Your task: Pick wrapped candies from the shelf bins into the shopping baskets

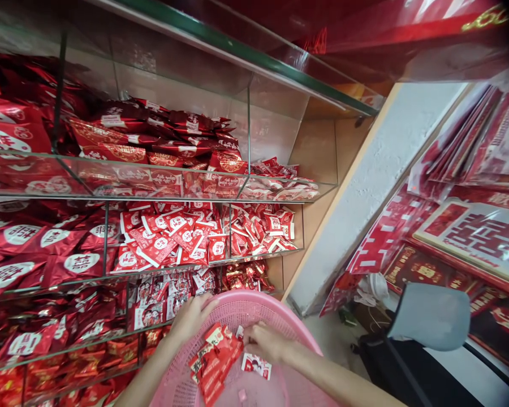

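Observation:
A pink plastic basket (241, 308) is held low in front of the glass shelves. My left hand (190, 317) grips its far rim, fingers curled over the edge. My right hand (266, 341) reaches inside, fingertips pinched on the small red candy packets (214, 362) piled at the basket's middle. One white and red packet (257, 364) lies just under that hand.
Glass shelves (161, 192) with dividers hold heaps of red wrapped sweets on several levels. A white wall post (365, 186) stands to the right. Red wedding decorations (475, 226) lean at the far right, above a grey chair back (428, 314).

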Action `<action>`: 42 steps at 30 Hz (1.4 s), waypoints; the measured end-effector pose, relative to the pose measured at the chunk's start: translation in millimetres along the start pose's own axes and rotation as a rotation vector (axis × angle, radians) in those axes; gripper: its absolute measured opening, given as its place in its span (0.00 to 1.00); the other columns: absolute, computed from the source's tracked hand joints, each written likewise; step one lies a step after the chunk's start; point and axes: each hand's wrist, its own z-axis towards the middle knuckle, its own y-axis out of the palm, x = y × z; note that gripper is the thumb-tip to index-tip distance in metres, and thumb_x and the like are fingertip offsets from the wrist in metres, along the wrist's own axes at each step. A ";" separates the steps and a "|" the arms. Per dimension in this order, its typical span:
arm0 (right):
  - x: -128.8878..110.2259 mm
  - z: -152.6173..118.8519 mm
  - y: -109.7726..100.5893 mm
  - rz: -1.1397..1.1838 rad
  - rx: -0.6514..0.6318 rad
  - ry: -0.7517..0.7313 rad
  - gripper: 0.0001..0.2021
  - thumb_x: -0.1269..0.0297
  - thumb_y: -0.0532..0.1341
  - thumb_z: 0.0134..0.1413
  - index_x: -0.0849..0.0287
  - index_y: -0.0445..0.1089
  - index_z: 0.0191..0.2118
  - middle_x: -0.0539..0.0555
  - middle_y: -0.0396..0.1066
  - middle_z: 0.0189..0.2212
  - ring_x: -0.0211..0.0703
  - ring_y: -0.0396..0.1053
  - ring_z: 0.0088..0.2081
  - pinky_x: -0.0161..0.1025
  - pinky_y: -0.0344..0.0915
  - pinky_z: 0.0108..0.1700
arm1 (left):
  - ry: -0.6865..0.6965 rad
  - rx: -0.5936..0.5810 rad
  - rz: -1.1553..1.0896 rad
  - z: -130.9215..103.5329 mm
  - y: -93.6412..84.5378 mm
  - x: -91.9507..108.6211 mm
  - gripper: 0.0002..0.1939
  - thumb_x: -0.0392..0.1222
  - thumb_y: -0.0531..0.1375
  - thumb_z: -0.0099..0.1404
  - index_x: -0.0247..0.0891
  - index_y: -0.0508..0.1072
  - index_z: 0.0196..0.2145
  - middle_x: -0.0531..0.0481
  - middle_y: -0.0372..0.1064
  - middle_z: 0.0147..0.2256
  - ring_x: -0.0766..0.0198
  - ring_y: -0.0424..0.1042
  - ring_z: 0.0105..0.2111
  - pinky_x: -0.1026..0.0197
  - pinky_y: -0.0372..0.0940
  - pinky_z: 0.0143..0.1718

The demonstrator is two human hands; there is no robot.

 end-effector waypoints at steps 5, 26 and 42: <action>-15.7 -9.9 -1.5 -0.266 0.070 0.059 0.12 0.64 0.56 0.48 0.60 0.64 0.41 0.58 0.68 0.39 0.48 0.67 0.38 0.40 0.63 0.36 | 0.016 0.002 0.013 -0.8 -1.3 1.7 0.20 0.56 0.44 0.61 0.41 0.68 0.31 0.52 0.70 0.31 0.64 0.68 0.31 0.66 0.53 0.30; -28.1 -11.0 -23.1 -0.279 0.113 0.076 0.13 0.68 0.46 0.54 0.62 0.64 0.41 0.60 0.67 0.39 0.48 0.66 0.40 0.41 0.62 0.39 | -0.012 0.005 0.027 -1.4 -2.4 5.3 0.22 0.58 0.44 0.60 0.40 0.68 0.32 0.51 0.70 0.30 0.64 0.67 0.29 0.67 0.53 0.28; -25.0 -30.4 31.7 -0.530 0.000 0.090 0.29 0.60 0.65 0.36 0.65 0.61 0.47 0.65 0.65 0.41 0.57 0.61 0.45 0.51 0.59 0.45 | 0.007 -0.010 0.019 -0.4 -2.3 3.8 0.22 0.58 0.45 0.60 0.40 0.68 0.34 0.50 0.71 0.32 0.64 0.68 0.31 0.67 0.54 0.30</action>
